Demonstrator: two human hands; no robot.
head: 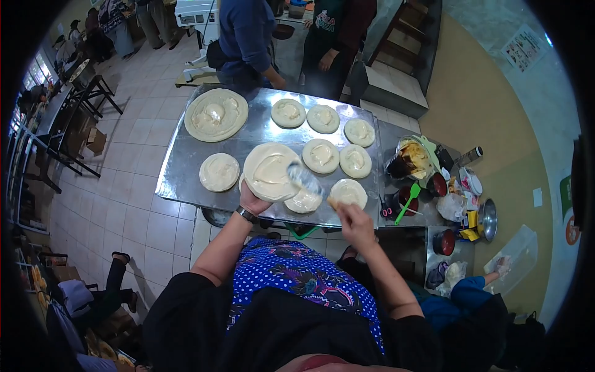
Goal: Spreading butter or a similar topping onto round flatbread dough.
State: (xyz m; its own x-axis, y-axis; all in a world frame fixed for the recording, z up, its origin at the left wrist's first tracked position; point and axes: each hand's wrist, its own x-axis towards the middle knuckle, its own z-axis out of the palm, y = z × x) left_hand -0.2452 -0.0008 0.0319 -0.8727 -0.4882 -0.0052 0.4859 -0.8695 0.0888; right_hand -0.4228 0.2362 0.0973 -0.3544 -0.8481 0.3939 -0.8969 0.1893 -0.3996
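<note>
My left hand (253, 200) supports from below a pale round piece topped with smooth cream (267, 162), above the metal table. Whether this is a dough round or a shallow dish I cannot tell. In my right hand (357, 225) is the light-coloured handle of a spatula (304, 176); its blade is blurred by motion, close to the cream's right edge. Beneath the blade lies a glossy dough disc (303, 202), partly covered. Another coated dough disc (348, 193) is just beyond my right hand. Farther left sits a separate dough disc (219, 172).
Several smaller dough discs (320, 156) and one large dough round (216, 115) rest on the metal table (265, 137). To the right stand a tub of brown-yellow food (409, 158), a green spatula (409, 203) and a steel bowl (488, 219). Two people (246, 37) stand across the table.
</note>
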